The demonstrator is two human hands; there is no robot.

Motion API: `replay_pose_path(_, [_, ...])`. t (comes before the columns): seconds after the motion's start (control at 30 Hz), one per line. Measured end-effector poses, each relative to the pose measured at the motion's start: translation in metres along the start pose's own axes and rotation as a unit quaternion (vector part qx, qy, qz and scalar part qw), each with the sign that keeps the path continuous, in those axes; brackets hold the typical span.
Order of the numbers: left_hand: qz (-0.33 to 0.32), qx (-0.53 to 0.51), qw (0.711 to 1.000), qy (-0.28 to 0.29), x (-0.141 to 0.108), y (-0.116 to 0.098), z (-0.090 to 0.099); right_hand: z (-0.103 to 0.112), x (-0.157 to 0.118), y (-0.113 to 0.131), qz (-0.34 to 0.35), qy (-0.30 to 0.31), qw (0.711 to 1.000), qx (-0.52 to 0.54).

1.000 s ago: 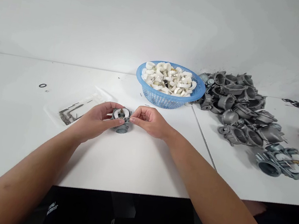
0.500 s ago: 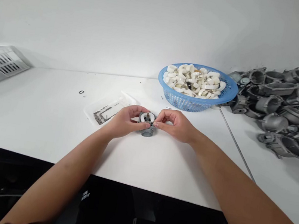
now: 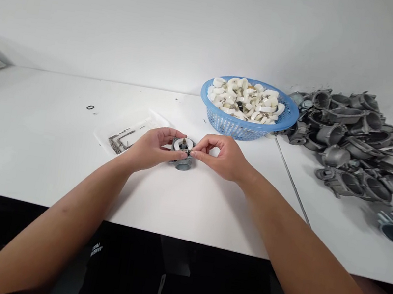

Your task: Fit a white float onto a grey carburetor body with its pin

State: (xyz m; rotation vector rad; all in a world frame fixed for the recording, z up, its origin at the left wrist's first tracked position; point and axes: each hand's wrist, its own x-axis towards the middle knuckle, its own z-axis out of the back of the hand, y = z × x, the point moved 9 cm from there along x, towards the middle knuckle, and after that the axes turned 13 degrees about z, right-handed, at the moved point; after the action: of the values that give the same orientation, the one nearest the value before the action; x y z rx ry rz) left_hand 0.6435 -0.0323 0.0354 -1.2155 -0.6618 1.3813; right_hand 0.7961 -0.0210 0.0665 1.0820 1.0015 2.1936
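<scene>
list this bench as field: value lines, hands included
left hand: steadies a small grey metal casting with a white horseshoe-shaped plastic piece inside
right hand: thumb and forefinger pinched at the casting's right edge; anything between them too small to tell
behind: blue slotted plastic basket heaped with white plastic pieces
right: pile of grey metal castings
beside left hand: thin dark metal pins on clear plastic
farther left: small black ring on the white table

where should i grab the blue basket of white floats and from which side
Likely the blue basket's left rim, from the left: it flares outward, giving an edge to hook under, while gray carburetor bodies crowd the right side.
</scene>
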Motion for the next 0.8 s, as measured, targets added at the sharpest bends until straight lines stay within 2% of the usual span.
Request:
replay_pose_path(0.2, [-0.008, 0.004, 1.000, -0.003, -0.0006, -0.0028, -0.0004, 0.0049, 0.0003, 0.0000, -0.001, 0.014, 1.000, -0.019])
replay_pose_path(0.8, [0.002, -0.001, 1.000, 0.004, 0.0004, 0.0000, 0.0006, -0.0009, -0.0013, -0.0029, 0.018, 0.018, 1.000, -0.011])
